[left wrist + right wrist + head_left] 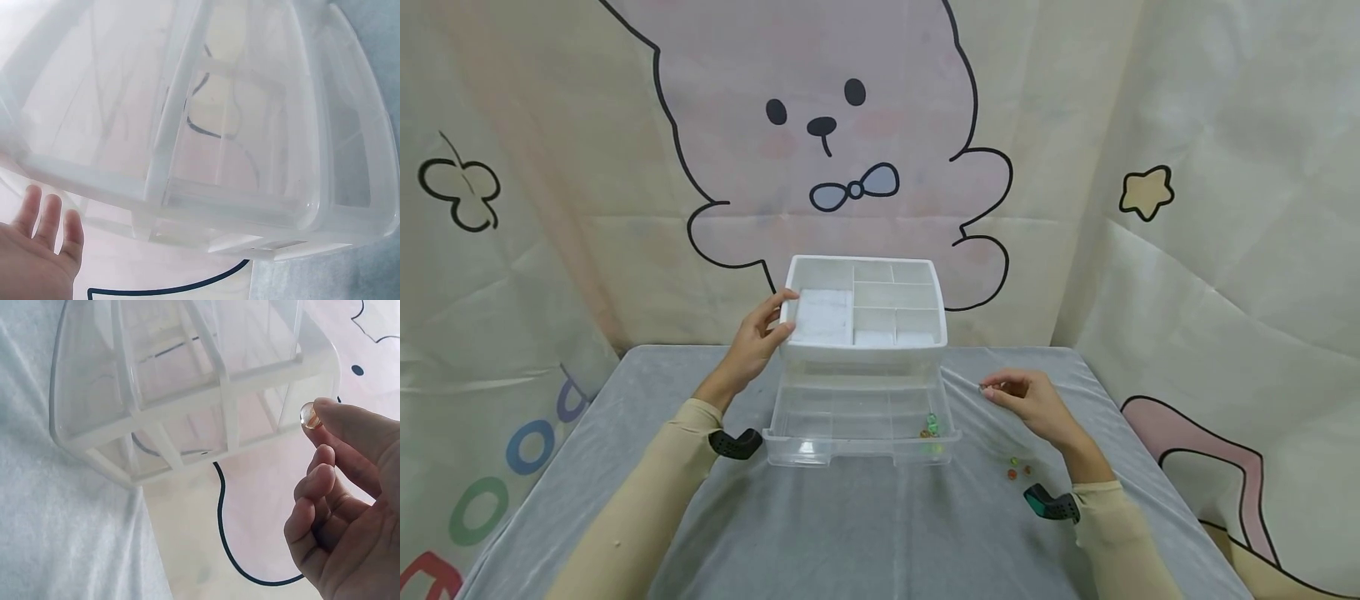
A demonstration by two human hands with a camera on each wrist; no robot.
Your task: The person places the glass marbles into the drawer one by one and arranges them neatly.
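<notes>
A white and clear plastic drawer organizer (pixel 865 357) stands on the table, its top tray split into compartments. Its lower clear drawer (pixel 797 450) is pulled out towards me, with several green and orange marbles (pixel 932 423) in the right part. My left hand (pixel 752 346) holds the top's left rim; in the left wrist view three fingers (pixel 47 222) show beside the edge, the thumb hidden. To the right of the organizer, my right hand (pixel 1026 404) pinches a clear glass marble (pixel 309 415) with an amber streak between thumb and index finger, apart from the organizer.
Loose orange and green marbles (pixel 1012 473) lie on the grey cloth-covered table (pixel 865 533), below my right hand. A cartoon-printed curtain (pixel 1037 100) hangs behind and on both sides. A black device (pixel 736 444) is strapped to each wrist.
</notes>
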